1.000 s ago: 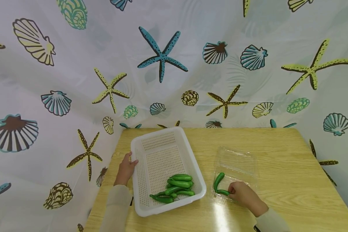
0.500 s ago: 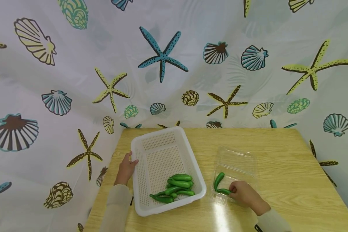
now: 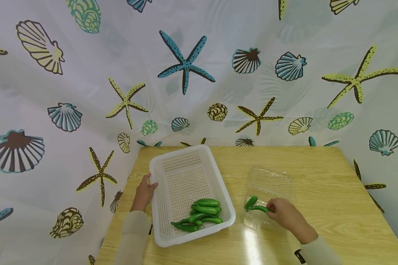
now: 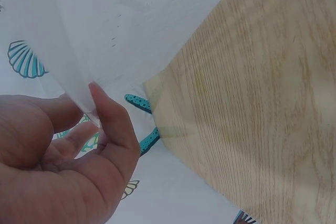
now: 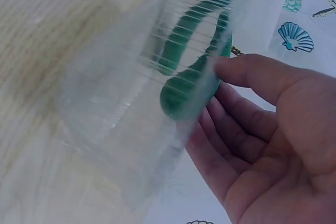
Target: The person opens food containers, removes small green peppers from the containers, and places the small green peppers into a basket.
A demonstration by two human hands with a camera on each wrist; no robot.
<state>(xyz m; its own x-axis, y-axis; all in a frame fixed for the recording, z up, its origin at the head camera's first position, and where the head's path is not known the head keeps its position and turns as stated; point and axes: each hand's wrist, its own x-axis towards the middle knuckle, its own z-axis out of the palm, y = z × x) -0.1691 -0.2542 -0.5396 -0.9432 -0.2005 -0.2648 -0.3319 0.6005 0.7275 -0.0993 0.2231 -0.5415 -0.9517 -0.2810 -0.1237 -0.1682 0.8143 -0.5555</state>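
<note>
My left hand [image 3: 144, 194] grips the left rim of a white perforated plastic basket [image 3: 221, 184], thumb over the edge. Several green chili peppers [image 3: 206, 210] lie heaped at the basket's near end. To the right, my right hand [image 3: 286, 216] reaches over an open clear plastic clamshell container [image 3: 270, 180] and pinches the right end of a green chili pepper [image 3: 260, 208]. Another green chili pepper [image 3: 251, 202] lies at its left, partly hidden behind it. In the right wrist view both peppers show through the container's ridged wall [image 5: 121, 98].
A light wood table [image 3: 335, 198] carries both containers, with bare wood between and to the right of them. A white curtain [image 3: 225, 88] printed with starfish and shells hangs behind the table and along its sides.
My right hand has moved slightly away from me and right with the pinched pepper, which now covers part of the other one. The clear container has shifted slightly. My left hand and the basket stay put.
</note>
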